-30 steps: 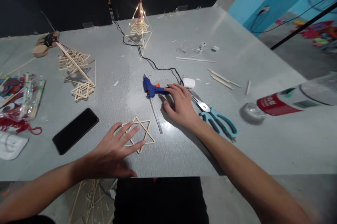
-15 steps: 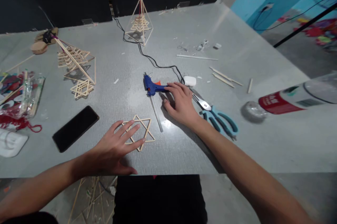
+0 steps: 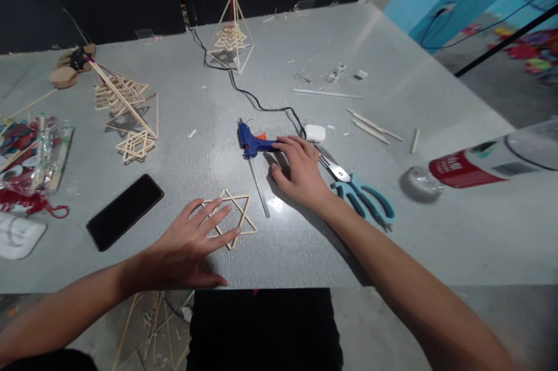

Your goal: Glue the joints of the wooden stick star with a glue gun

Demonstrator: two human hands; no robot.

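A flat six-pointed star (image 3: 243,215) made of thin wooden sticks lies near the table's front edge. My left hand (image 3: 192,237) is spread over its left side, fingers apart, fingertips resting on the sticks. A blue hot glue gun (image 3: 250,141) with an orange trigger lies on its side, a clear glue stick (image 3: 260,191) reaching from it toward me. My right hand (image 3: 299,170) rests at the end of the glue gun's handle, fingers stretched loosely over it and thumb apart. Pliers with light-blue handles (image 3: 366,199) lie beside my right wrist.
A stick pyramid (image 3: 233,34) stands at the back; another stick structure (image 3: 126,97) leans at the left. A phone (image 3: 125,212) lies near my left arm. Right are a white case (image 3: 314,133), loose sticks (image 3: 370,127) and a lying bottle (image 3: 471,167). A black cord (image 3: 257,104) crosses the table.
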